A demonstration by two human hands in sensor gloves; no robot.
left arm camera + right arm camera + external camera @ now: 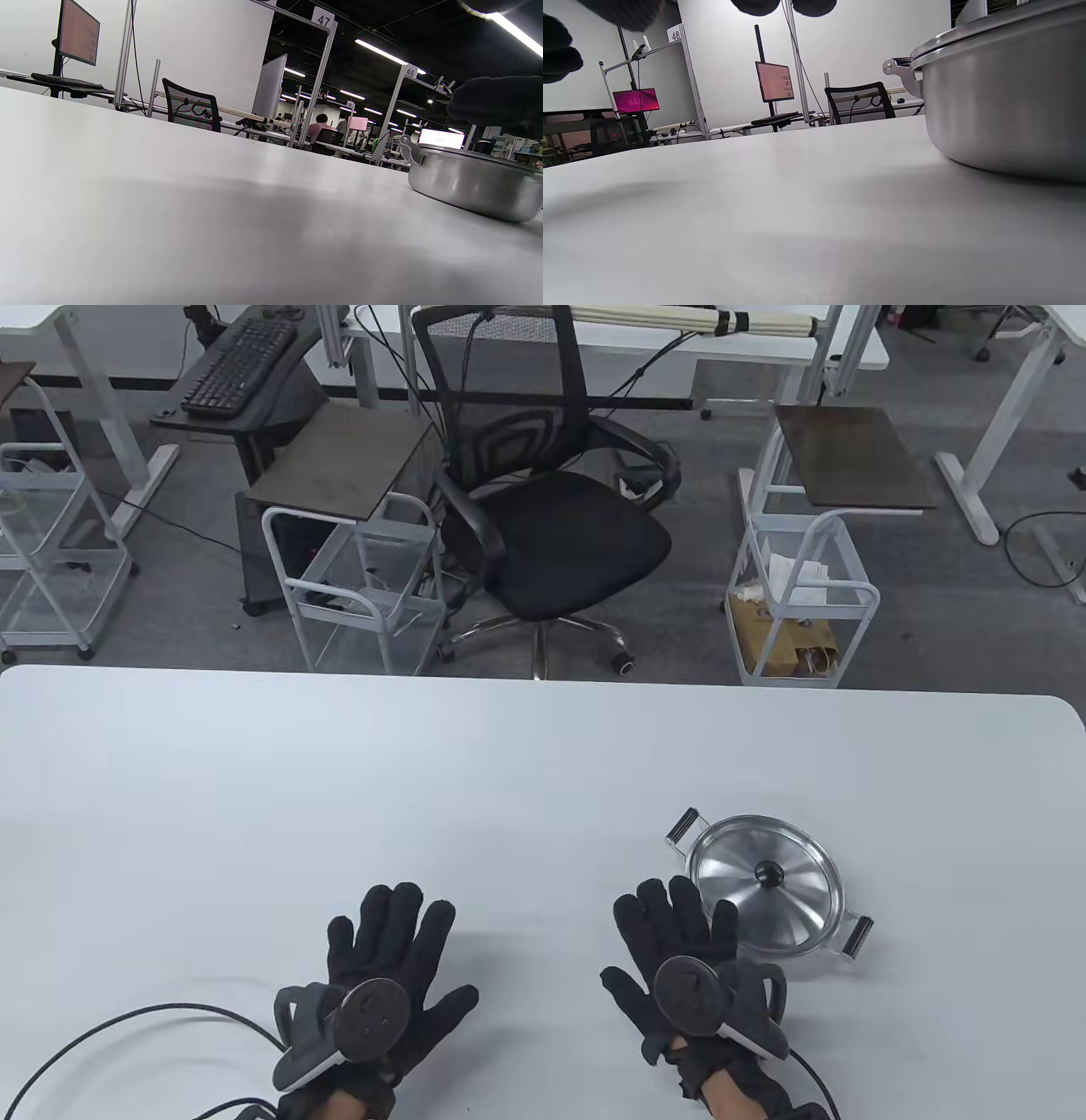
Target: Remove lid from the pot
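A steel pot (827, 937) with two side handles stands at the table's front right. Its steel lid (747, 878) with a black knob (770, 873) sits on it. My right hand (679, 950) lies flat and open on the table just left of the pot, fingers spread, holding nothing. My left hand (386, 976) lies flat and open farther left, empty. The pot shows at the right of the left wrist view (475, 186) and large at the right of the right wrist view (1005, 101), lid on.
The white table (339, 780) stretches wide behind and between the hands. Black glove cables (127, 1027) run along the front left edge. Beyond the far edge stand a black office chair (551, 517) and wire carts (365, 585).
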